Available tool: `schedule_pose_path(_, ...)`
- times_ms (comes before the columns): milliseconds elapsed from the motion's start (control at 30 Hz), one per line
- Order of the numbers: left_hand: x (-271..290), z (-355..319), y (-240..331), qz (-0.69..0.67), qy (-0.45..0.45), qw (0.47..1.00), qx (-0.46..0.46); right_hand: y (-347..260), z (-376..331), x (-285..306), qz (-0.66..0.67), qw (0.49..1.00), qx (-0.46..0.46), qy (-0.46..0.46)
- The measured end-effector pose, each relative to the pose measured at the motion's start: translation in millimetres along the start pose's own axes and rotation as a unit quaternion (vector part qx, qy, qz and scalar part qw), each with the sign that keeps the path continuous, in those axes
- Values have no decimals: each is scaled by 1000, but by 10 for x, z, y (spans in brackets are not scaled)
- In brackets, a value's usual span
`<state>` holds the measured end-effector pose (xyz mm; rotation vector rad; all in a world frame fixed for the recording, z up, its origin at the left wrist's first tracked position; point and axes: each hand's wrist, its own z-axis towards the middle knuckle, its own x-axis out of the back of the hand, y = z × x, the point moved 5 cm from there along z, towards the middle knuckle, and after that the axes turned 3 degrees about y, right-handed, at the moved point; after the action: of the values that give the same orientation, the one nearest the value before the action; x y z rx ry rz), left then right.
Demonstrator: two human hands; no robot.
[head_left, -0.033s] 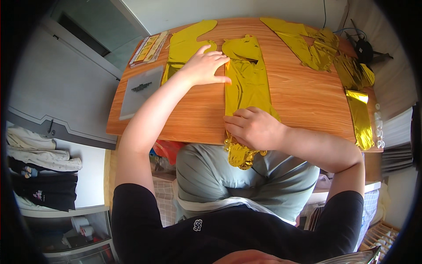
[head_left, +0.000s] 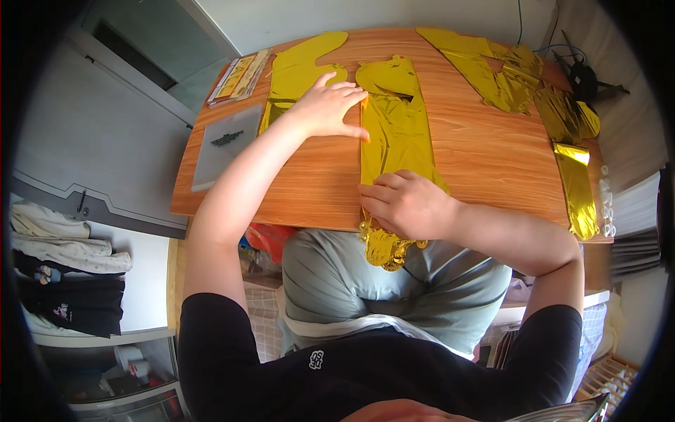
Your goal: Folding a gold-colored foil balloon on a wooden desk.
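A flat, uninflated gold foil balloon [head_left: 397, 133] lies lengthwise on the wooden table in front of me. Its crumpled near end hangs over the table's front edge above my lap. My left hand [head_left: 327, 109] is open with fingers spread, the fingertips and thumb at the foil's left edge. Down by the front edge, my right hand [head_left: 408, 202] has its fingers curled over the lower part of the same balloon, gripping it; the fingertips are partly hidden. Another flat gold foil piece [head_left: 299, 60] lies beyond my left hand, partly covered by it.
More gold foil [head_left: 506, 81] spreads at the back right, with a folded gold strip [head_left: 578, 190] near the right edge beside small clear rings [head_left: 606, 204]. On the left are a translucent sheet [head_left: 218, 165] and booklets [head_left: 239, 77]. A black stand [head_left: 583, 81] is at the back right.
My left thumb has moved slightly down along the foil's edge. My right hand and the foil look the same.
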<state>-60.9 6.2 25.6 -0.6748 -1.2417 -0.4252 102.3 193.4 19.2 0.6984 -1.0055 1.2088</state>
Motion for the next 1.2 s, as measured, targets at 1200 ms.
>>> schedule_pose_path(1200, -12, -275, 897, -157, -18, 985, -70, -24, 28, 225, -4, 994, 62, 85)
